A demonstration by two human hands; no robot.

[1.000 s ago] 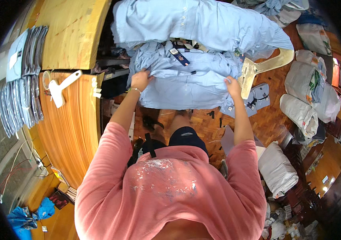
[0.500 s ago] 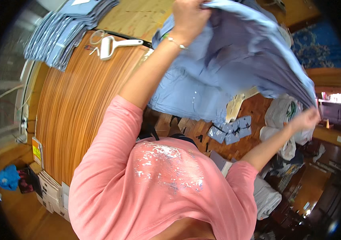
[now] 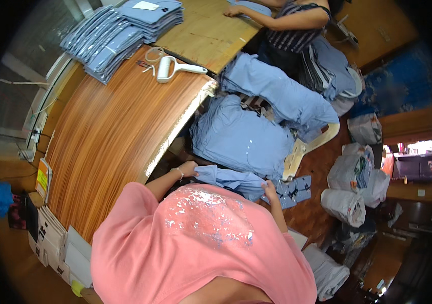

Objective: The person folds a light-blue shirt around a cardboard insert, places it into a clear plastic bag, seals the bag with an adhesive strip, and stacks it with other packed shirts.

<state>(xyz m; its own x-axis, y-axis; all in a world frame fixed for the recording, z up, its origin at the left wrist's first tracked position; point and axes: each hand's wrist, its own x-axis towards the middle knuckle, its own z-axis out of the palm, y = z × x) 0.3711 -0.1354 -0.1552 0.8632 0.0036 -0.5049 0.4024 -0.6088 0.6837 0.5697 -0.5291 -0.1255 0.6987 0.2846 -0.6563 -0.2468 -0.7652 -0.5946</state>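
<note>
At the upper left, a shirt pile (image 3: 112,48) sits on the table (image 3: 104,147), left of a roller (image 3: 165,69). A shirt heap (image 3: 246,134) is in the middle, above a single shirt (image 3: 228,177). Bags (image 3: 341,206) lie at the right.

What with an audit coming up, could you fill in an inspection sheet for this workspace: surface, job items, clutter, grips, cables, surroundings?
Surface: wood-grain tabletop bears a white roller, with folded blue garments at its far left.
Job items: light-blue garment in hand; blue garment pile just beyond.
Clutter: white bagged bundles at right.
Grips: left grip and right grip each hold the light-blue garment.
Cables: pale cable at far left.
Surroundings: another person at the far side.
</note>
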